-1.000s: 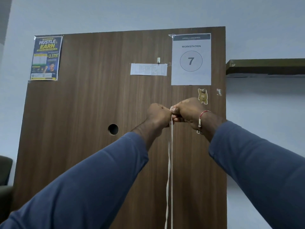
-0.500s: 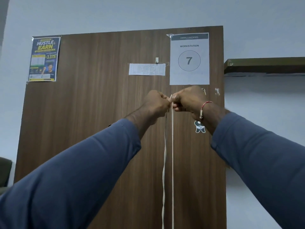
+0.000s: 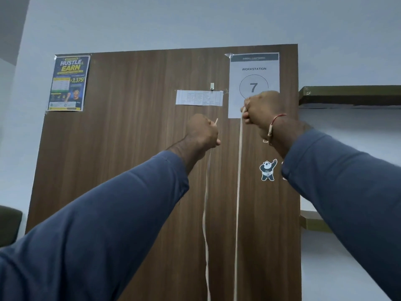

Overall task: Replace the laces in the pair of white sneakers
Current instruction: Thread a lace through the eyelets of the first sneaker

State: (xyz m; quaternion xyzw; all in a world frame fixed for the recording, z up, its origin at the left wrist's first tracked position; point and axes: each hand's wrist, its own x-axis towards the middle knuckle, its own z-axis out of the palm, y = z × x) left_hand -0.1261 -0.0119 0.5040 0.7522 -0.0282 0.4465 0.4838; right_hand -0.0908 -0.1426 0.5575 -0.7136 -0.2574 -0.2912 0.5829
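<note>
We held the lace [image 3: 238, 192] up before the wooden panel [image 3: 130, 148], one strand in each fist. Both strands dropped out of the bottom edge of the frame. The sneakers were out of view, so we could not tell whether the lace was already threaded through one below.

The main risk, as we judged it, was uneven ends. Our right hand [image 3: 261, 110] was higher than our left hand [image 3: 202, 132], and if we set the lengths like that, one side would likely run short at the top eyelets. The left strand also hung wavy and slack while the right one was taut. A twist left in that slack part could carry into the eyelets. Only a short tip poked above the left fist, so a hard tug might pull it free.

Both arms reached forward and upward in blue sleeves. The left hand, at the centre of the frame, was clenched round its strand. The right hand, right of centre and overlapping the lower edge of the workstation sign [image 3: 253, 68], gripped the top of its strand in curled fingers. The two hands were apart.
</note>
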